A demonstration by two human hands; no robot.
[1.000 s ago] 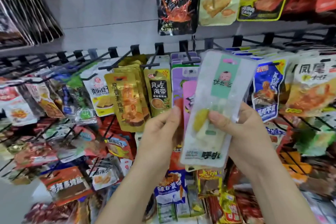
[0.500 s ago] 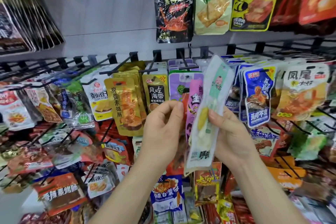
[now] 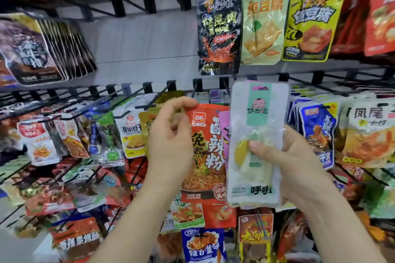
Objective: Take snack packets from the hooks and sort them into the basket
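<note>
My right hand (image 3: pixel 286 166) grips a pale white-and-green snack packet (image 3: pixel 256 145), thumb pressed on its front, holding it upright before the rack. A pink packet (image 3: pixel 224 130) peeks out just behind it. My left hand (image 3: pixel 171 141) pinches the top corner of an orange-red noodle packet (image 3: pixel 207 151) between thumb and fingers, beside the white one. Both packets are held in front of the middle row of hooks (image 3: pixel 149 92). No basket is in view.
Rows of black wire hooks carry many hanging packets: a black packet (image 3: pixel 218 36), a cream tofu packet (image 3: pixel 265 23) and a yellow one (image 3: pixel 310 17) above, blue packets (image 3: pixel 316 132) at right, yellow and white ones (image 3: pixel 130 132) at left. More packets hang below.
My left hand has risen and now pinches an orange-red noodle packet by its top corner. The white packet has turned face-on in my right hand. The camera tilted upward.
</note>
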